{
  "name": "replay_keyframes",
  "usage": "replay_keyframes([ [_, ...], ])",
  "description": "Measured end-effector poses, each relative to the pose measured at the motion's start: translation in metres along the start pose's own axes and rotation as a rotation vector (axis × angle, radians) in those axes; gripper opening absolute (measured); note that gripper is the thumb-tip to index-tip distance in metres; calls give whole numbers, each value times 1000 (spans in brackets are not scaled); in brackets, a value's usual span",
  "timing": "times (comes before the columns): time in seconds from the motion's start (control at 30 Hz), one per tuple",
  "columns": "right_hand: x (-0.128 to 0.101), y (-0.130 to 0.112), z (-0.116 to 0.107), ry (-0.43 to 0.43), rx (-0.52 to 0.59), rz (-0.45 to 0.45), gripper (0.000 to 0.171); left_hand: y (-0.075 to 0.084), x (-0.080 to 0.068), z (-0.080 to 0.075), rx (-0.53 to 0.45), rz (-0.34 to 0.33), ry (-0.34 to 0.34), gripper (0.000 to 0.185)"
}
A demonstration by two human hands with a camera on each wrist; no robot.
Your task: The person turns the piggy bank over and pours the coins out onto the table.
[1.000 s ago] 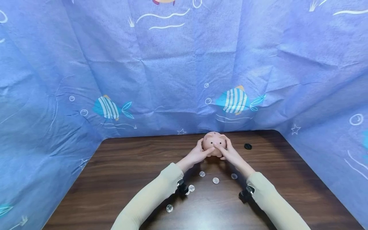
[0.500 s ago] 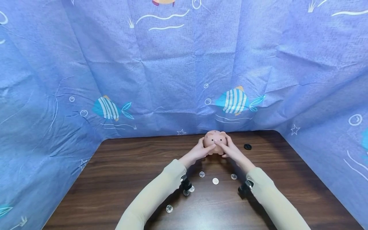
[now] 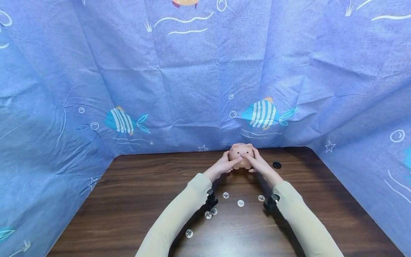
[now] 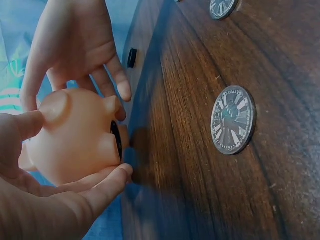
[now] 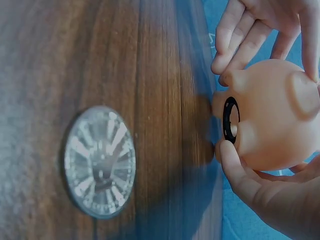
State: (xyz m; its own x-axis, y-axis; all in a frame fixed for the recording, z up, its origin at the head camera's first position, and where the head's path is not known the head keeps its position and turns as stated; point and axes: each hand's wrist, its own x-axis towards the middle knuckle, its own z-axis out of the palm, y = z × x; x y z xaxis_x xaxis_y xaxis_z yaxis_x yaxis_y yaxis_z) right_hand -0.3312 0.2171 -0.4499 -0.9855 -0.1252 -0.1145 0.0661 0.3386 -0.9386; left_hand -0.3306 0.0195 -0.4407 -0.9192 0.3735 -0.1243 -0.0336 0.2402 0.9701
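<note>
Piggy bank [image 3: 241,155] between both hands' grip

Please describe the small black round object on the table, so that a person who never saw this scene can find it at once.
Start at the far edge of the brown wooden table, where the blue fish-print cloth meets it. Just beside the pink piggy bank lies the small black disc. Unlike the silver coins, it is dark and matte.

Cream long sleeves [image 3: 179,217], black wrist-worn cameras [image 3: 211,198].
</note>
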Motion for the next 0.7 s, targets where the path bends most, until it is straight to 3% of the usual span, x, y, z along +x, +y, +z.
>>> replay_keyframes([
  [0.7,0,5,1,12,-24,-13,87,-2,-1,1,34,11,30,87],
])
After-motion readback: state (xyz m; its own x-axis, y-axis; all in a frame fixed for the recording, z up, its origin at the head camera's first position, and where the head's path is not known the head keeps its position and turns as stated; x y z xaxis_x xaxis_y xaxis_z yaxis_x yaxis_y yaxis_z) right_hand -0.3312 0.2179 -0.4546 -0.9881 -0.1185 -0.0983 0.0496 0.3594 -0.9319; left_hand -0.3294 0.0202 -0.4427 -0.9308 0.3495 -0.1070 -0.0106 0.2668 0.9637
